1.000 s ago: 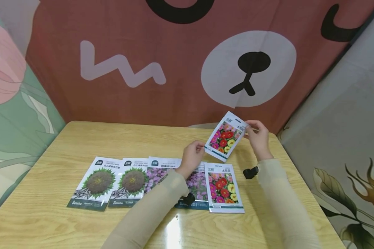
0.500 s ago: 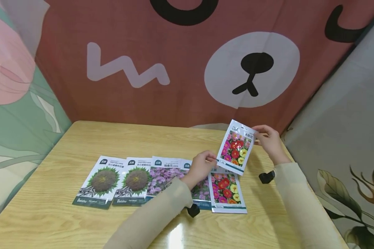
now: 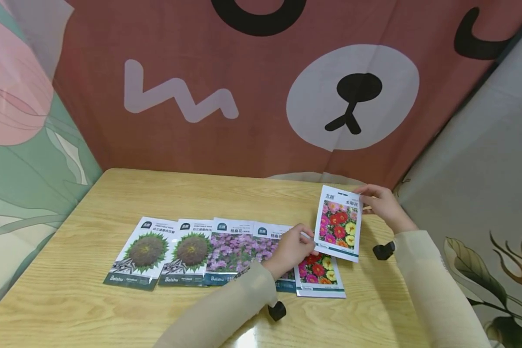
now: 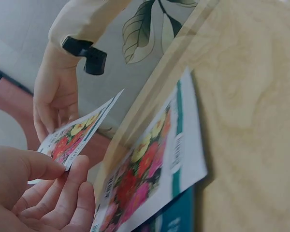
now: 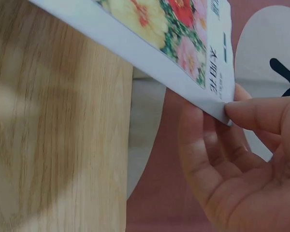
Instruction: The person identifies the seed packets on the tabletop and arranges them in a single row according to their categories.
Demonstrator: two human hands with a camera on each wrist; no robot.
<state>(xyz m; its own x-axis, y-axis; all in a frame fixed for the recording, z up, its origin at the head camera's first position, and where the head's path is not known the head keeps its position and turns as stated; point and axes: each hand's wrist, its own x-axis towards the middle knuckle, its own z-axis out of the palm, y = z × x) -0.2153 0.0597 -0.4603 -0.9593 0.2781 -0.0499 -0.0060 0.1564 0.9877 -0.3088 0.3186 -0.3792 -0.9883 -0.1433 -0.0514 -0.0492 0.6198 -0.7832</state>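
Observation:
Both hands hold one seed packet (image 3: pixel 338 224) printed with red, yellow and pink flowers, raised above the table and slightly tilted. My left hand (image 3: pixel 290 249) pinches its lower left corner between thumb and fingers, as the left wrist view shows (image 4: pixel 53 193). At the upper right corner, my right hand (image 3: pixel 384 205) pinches the packet; the thumb lies on the printed face in the right wrist view (image 5: pixel 246 154). Beneath it lies a matching flower packet (image 3: pixel 321 278), its upper part hidden by the held one. My left hand and wrist partly cover a purple-flower packet (image 3: pixel 267 237).
Leftward in the row lie another purple-flower packet (image 3: pixel 230 249) and two sunflower packets (image 3: pixel 147 251) (image 3: pixel 190 251), edges overlapping in places. They rest on a wooden table (image 3: pixel 91 319). A reddish cloth with a bear face (image 3: pixel 252 140) hangs behind the table's far edge.
The held packet has moved right and down toward the matching packet, turning more upright in the head view. Both hands have moved with it, keeping their pinch. The head view has shifted slightly.

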